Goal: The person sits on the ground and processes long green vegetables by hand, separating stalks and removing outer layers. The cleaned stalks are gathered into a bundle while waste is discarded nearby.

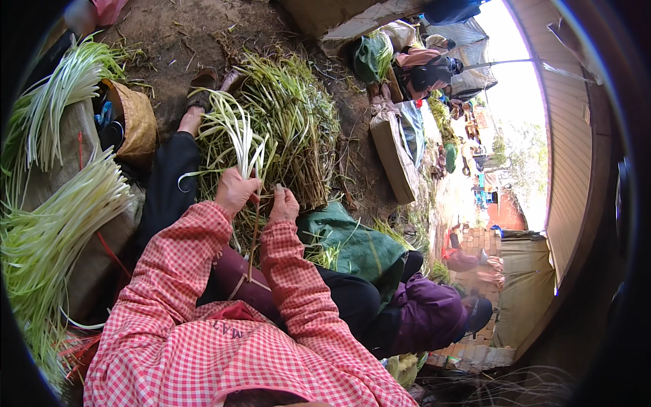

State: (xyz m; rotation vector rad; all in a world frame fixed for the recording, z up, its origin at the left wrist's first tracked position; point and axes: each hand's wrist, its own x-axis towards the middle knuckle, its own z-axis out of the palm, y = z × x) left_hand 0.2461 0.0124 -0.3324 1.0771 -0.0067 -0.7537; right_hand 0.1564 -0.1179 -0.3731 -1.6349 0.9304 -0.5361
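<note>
My left hand point(236, 190) is closed around a small bunch of pale green-white leafy stalks point(244, 140), which fan out upward from the fist. My right hand point(283, 203) is just to its right, with thumb and fingers close together near a thin brown stem point(254, 239) that hangs below the left hand; whether it pinches anything is unclear. Directly beyond both hands lies a large heap of green and yellowed stalks point(290, 117) with brown root ends. Two pale-stemmed green bundles, an upper one point(66, 102) and a lower one point(76, 219), rest at the left.
A woven basket point(133, 122) holding dark and blue items stands by my leg. A green sack point(351, 244) lies at my right, beside a person in purple point(427, 310). A long block point(394, 157) is on the soil floor farther right. Other people sit beyond.
</note>
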